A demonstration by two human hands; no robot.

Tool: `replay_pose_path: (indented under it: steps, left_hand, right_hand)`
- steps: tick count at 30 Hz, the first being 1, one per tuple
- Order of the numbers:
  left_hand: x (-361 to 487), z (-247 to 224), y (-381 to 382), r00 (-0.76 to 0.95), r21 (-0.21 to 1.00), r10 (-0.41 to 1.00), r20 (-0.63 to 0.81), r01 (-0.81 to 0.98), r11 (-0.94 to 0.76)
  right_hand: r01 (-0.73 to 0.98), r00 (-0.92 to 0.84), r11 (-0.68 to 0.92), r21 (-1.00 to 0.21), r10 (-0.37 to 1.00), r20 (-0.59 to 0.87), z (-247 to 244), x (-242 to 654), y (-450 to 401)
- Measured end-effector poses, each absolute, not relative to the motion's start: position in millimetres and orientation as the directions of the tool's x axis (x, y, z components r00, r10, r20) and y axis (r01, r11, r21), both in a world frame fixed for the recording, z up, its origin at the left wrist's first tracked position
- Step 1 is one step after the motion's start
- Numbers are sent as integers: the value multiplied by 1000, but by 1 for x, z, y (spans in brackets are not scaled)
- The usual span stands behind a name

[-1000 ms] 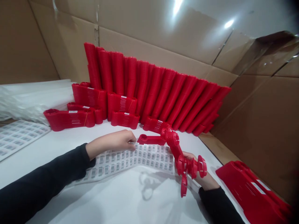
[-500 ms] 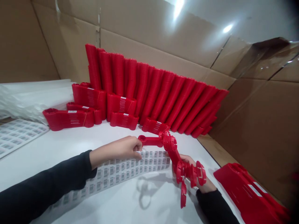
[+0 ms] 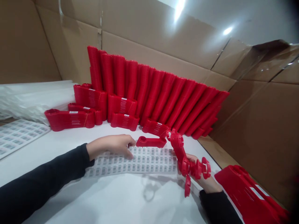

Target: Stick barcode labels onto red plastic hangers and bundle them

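White label sheet (image 3: 151,160) beside red pieces (image 3: 185,166)

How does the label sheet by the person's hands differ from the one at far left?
The middle sheet is partly covered by the left hand; the far-left sheet has no hand near it. The middle sheet sits near a loose red piece; the far-left sheet, near white sheeting. Both are white with printed rows.

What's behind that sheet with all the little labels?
Beyond the label sheet, a red piece lies on the white table, with stacked red parts farther back. Whatever the sheet itself covers can't be seen.
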State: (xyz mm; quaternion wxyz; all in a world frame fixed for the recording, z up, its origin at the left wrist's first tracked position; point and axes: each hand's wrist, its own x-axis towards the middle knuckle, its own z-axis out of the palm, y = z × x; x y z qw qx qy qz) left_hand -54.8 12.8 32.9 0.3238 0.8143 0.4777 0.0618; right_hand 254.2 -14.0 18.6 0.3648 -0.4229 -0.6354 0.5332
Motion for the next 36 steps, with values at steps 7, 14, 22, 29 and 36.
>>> replay_pose_path:
  steps: [7, 14, 22, 29, 36]
  left_hand:
    - [-80, 43, 23, 450, 531, 879, -158, 789, -309]
    - [-80, 43, 27, 431, 565, 895, -114, 769, -299]
    - [-76, 43, 22, 468, 559, 882, -50, 745, -364]
    - [-75, 43, 20, 519, 527, 854, -47, 738, -420]
    - [-90, 43, 28, 486, 476, 868, -102, 790, -386]
  right_hand:
    - [159, -349, 75, -984, 937, 15, 20, 256, -14]
    - [141, -363, 61, -988, 932, 6, 19, 256, -12]
    - [125, -302, 55, -991, 953, 14, 21, 252, -15]
    - [112, -273, 75, -991, 961, 42, 22, 250, -17]
    - [85, -253, 99, -991, 965, 74, 15, 260, -13]
